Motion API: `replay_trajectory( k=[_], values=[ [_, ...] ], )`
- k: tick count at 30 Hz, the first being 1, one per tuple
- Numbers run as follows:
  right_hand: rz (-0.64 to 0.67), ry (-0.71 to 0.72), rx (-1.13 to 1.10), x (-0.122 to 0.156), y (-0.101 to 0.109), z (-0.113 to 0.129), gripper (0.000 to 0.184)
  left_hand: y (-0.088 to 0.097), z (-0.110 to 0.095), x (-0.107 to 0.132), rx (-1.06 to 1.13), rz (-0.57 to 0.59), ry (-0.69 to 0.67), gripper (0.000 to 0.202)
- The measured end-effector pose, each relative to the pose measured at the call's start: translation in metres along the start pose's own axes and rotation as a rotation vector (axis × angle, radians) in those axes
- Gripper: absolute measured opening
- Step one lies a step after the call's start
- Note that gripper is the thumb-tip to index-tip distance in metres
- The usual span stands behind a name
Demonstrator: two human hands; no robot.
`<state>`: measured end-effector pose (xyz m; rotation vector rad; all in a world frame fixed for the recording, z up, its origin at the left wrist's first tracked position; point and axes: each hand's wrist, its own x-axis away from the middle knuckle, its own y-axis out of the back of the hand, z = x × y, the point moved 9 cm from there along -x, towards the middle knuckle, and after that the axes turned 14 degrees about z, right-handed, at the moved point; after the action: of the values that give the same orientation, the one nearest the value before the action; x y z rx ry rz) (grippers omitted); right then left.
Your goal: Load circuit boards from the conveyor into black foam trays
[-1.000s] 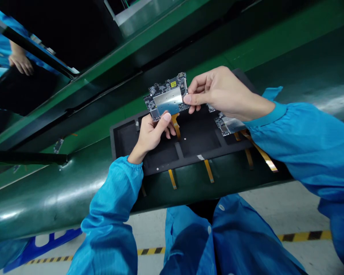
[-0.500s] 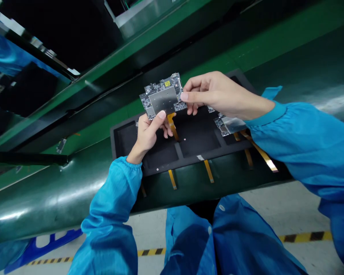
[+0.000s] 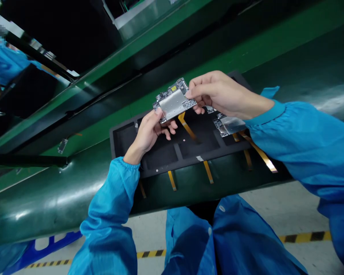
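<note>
Both hands hold a small circuit board (image 3: 174, 101) with a silver metal shield and an orange flex cable hanging below it. My left hand (image 3: 147, 131) pinches its lower left corner. My right hand (image 3: 218, 93) grips its right edge with thumb and fingers closed. The board is tilted, lifted above a black foam tray (image 3: 163, 151) with rectangular pockets. A second circuit board (image 3: 227, 125) lies in the tray's right pocket, under my right wrist, its orange cables (image 3: 259, 152) trailing over the tray's front edge.
The tray rests on a shiny green conveyor belt (image 3: 46, 198) running across the view. Orange flex cables (image 3: 208, 171) stick out under the tray's front. A person in a blue sleeve (image 3: 2, 65) is at the far upper left. Grey floor with yellow-black tape lies below.
The board has been turned and tilted flatter, shifting slightly right. My left hand's pinch moved to the board's left corner; my right hand stayed on the right edge.
</note>
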<state>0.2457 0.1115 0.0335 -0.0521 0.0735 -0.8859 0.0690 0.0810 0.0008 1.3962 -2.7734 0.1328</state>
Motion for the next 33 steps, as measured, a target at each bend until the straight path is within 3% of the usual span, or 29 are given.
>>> replay_trajectory(
  k=[8,11,17,27,33],
  values=[
    [0.014,-0.103,0.072,0.000,0.009,-0.009,0.044,0.005,0.007,-0.005,0.047,0.013,-0.016,0.058],
    [0.032,-0.119,0.050,0.001,0.006,-0.008,0.046,-0.003,0.009,-0.004,0.118,0.056,-0.022,0.060],
    [0.170,-0.202,0.016,0.001,0.001,-0.012,0.043,-0.023,0.022,0.002,0.293,0.114,0.192,0.044],
    [0.139,-0.413,0.366,0.007,0.021,-0.034,0.049,-0.027,0.034,0.001,0.344,0.126,0.341,0.038],
    [0.129,-0.491,0.574,0.012,0.028,-0.037,0.049,-0.023,0.033,0.003,0.217,0.113,0.423,0.032]
  ],
)
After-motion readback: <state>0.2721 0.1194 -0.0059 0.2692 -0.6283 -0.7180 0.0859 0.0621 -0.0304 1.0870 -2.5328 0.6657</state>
